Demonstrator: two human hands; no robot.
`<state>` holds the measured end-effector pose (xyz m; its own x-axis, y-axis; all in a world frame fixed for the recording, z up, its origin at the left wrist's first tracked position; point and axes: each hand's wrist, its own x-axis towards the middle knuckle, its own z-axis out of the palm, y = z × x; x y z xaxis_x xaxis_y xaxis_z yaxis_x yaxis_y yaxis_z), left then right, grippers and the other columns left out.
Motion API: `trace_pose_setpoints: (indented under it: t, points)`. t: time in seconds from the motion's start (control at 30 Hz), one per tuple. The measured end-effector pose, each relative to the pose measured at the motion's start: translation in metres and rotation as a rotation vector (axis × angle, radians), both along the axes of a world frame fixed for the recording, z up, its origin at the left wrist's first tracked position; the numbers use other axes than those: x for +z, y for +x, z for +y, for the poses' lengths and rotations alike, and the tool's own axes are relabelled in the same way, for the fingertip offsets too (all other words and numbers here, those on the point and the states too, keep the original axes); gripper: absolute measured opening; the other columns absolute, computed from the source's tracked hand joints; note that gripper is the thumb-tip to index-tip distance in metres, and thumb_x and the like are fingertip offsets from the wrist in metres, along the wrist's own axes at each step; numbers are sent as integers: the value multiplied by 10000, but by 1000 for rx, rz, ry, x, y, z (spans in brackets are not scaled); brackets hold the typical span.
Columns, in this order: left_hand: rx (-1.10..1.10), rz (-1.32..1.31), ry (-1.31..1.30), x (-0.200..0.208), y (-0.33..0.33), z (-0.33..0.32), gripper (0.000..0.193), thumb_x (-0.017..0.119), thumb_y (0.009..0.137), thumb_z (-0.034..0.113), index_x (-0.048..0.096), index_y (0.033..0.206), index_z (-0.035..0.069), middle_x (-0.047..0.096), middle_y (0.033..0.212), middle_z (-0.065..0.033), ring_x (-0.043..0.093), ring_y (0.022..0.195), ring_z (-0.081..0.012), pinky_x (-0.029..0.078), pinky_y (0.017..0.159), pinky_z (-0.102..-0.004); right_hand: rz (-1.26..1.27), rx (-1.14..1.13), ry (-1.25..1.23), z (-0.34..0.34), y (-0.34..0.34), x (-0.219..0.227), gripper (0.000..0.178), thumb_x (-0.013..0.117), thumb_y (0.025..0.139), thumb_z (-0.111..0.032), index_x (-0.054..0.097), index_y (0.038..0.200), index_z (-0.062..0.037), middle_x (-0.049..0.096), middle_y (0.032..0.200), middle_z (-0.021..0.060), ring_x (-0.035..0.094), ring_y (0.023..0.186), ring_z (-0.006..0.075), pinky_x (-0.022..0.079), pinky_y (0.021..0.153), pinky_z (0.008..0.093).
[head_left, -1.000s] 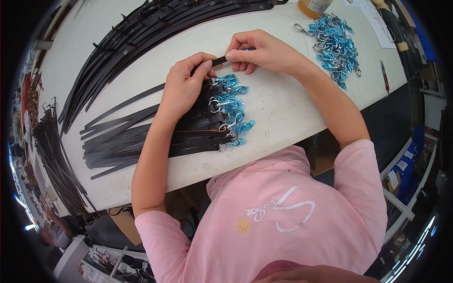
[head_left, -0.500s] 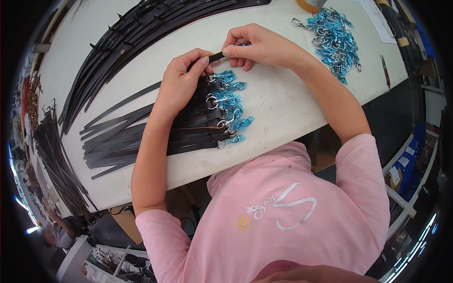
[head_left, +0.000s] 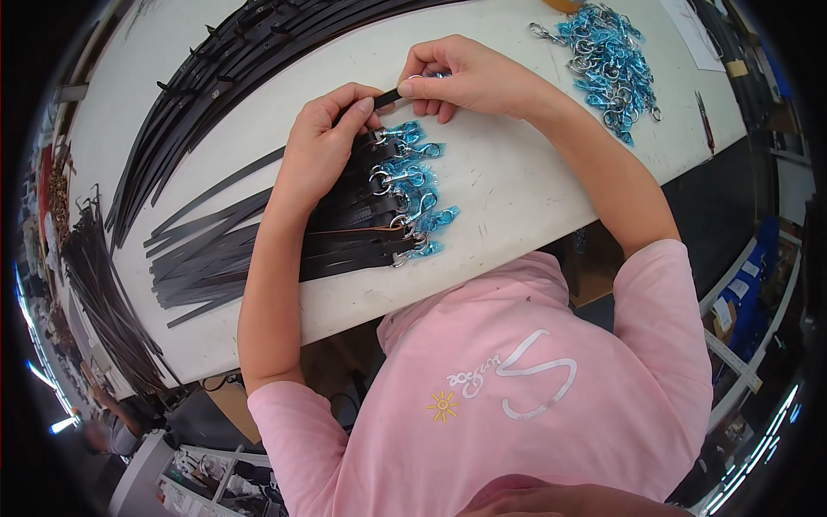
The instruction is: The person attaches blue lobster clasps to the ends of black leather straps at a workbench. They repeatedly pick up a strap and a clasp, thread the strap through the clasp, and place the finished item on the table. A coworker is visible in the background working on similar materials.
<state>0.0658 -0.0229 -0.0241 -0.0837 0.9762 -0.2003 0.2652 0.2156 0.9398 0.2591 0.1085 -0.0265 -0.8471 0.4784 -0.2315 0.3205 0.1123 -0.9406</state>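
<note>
Between my two hands a narrow black strap (head_left: 387, 99) is held stretched above the white table. My left hand (head_left: 331, 129) pinches it between thumb and fingers. At the strap's right end my right hand (head_left: 437, 79) is closed on it, with a bit of a metal snap hook (head_left: 440, 75) showing among the fingers. Below my left hand lies a row of black straps (head_left: 345, 250), their right ends fitted with silver snap hooks (head_left: 422, 202) in blue plastic film. My left forearm crosses over these straps.
A heap of blue-wrapped snap hooks (head_left: 613, 73) lies at the far right, beside an orange-handled pointed tool (head_left: 705, 122). Long black straps (head_left: 194, 95) curve along the far left of the white table (head_left: 517, 181). Another strap bundle (head_left: 108, 293) hangs over its left edge.
Both hands, still gripping the strap, have shifted slightly left and away from me. The things on the table appear a little shifted in the picture too.
</note>
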Motion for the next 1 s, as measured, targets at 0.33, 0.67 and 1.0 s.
trace_pose_setpoints:
  t: [0.33, 0.67, 1.0]
  points:
    - [-33, 0, -4, 1, -1, 1, 229, 556, 1020, 154, 695, 1111, -4, 616, 795, 13, 538, 774, -70, 445, 741, -237, -2, -1, -12, 1, 0, 0, 251, 668, 984, -259, 660, 1005, -10, 680, 832, 56, 657, 748, 97, 549, 624, 221]
    - [-41, 170, 105, -5, 2, 4, 240, 670, 964, 215, 710, 1028, -13, 681, 761, -66, 561, 688, -99, 463, 662, -275, -18, -15, 8, -1, -1, 0, 239, 666, 983, -243, 665, 1020, -7, 682, 830, 58, 657, 748, 99, 549, 630, 223]
    - [42, 125, 99, -9, 5, 6, 233, 686, 942, 218, 741, 983, -5, 678, 719, -42, 566, 662, -94, 456, 639, -268, -14, -33, 8, -4, 0, 3, 239, 660, 991, -242, 675, 1032, -7, 695, 845, 61, 673, 767, 107, 559, 647, 235]
